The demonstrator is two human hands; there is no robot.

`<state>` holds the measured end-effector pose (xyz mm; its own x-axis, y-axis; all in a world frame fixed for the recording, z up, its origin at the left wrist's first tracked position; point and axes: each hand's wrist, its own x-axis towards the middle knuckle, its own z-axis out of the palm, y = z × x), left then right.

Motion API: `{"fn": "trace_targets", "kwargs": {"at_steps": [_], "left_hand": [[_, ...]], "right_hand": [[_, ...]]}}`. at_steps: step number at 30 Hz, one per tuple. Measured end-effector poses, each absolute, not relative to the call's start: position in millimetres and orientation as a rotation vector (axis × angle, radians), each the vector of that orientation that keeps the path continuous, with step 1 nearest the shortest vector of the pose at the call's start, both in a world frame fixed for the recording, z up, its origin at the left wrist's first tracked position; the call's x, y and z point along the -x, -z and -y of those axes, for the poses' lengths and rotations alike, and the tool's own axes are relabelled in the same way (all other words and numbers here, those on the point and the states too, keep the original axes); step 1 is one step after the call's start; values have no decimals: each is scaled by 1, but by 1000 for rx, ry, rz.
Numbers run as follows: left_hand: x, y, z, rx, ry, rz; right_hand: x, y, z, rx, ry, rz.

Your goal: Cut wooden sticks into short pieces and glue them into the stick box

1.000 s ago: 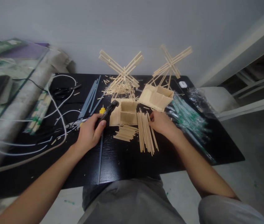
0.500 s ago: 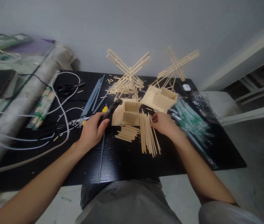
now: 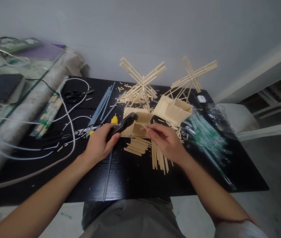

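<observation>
My left hand [image 3: 100, 142] is closed around a pair of black pliers [image 3: 124, 125], their head pointing right and away from me. Between the fingertips of my right hand [image 3: 166, 140] is a thin wooden stick [image 3: 144, 127], its short end pointing toward the pliers' head. Below that hand lies a row of long wooden sticks [image 3: 159, 160], partly covered by it. A pile of short cut sticks [image 3: 137, 146] sits to their left. Just behind the hands stands a wooden stick windmill model [image 3: 127, 114] with crossed blades; a second windmill model [image 3: 172, 109] is to its right.
A yellow-tipped nozzle [image 3: 115, 119] shows behind my left hand. Bluish-grey sticks [image 3: 103, 102], scissors [image 3: 73, 96] and white cables [image 3: 72, 132] lie on the left. Plastic wrapping with green print [image 3: 205, 132] covers the right side. Wood scraps [image 3: 140, 96] lie at the back.
My right hand has lifted from the row of long sticks and moved left toward the pliers with a stick pinched in it. My left hand keeps hold of the pliers. The view has shifted slightly.
</observation>
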<state>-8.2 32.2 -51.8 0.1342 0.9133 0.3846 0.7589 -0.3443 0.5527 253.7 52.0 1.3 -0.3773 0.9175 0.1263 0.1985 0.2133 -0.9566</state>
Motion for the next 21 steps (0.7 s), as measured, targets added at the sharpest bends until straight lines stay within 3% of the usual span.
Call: {"fn": "trace_targets", "kwargs": {"at_steps": [21], "left_hand": [[-5, 51, -21, -2361, -891, -1472]], "right_hand": [[-239, 19, -40, 1009, -1077, 1735]]}}
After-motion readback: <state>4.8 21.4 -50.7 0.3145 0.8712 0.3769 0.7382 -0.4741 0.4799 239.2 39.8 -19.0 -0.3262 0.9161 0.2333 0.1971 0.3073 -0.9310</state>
